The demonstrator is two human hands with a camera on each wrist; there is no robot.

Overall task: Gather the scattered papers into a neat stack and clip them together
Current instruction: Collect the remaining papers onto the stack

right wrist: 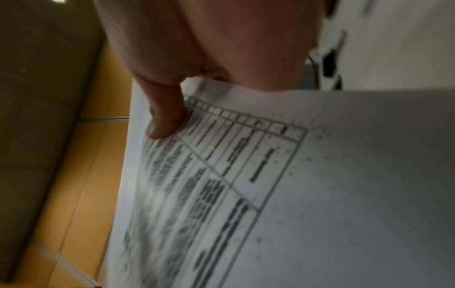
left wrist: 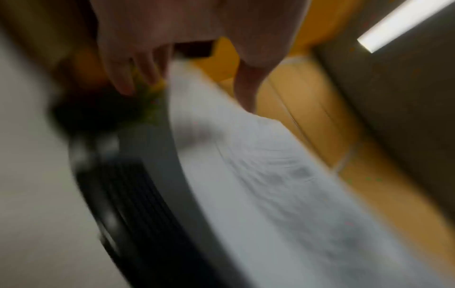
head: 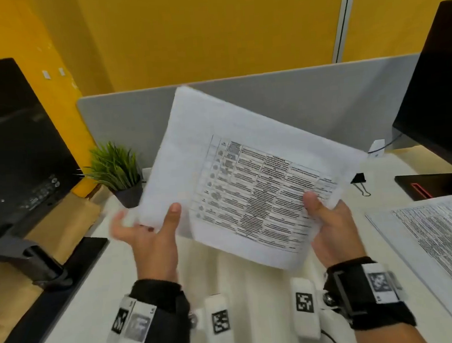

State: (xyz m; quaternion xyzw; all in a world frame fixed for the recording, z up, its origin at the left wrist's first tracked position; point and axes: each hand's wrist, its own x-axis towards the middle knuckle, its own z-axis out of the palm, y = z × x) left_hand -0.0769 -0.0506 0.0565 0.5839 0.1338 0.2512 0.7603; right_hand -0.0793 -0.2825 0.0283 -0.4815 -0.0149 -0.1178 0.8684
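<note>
Above the near middle of the white worktop [head: 78, 332], two hands hold a sheaf of printed papers [head: 247, 180] up off the surface, tilted. The left hand [head: 154, 231] grasps the sheaf's lower left part, thumb on the front and fingers behind; the right hand [head: 329, 222] grasps its lower right corner, thumb pressed on the printed table. Toward the right edge, another printed sheet [head: 435, 238] lies flat. Farther back on the right, a black binder clip [head: 359, 181] rests on the worktop, apart from the papers. At the far left corner stands a small potted plant [head: 118, 174], against a grey divider [head: 308, 102].
</note>
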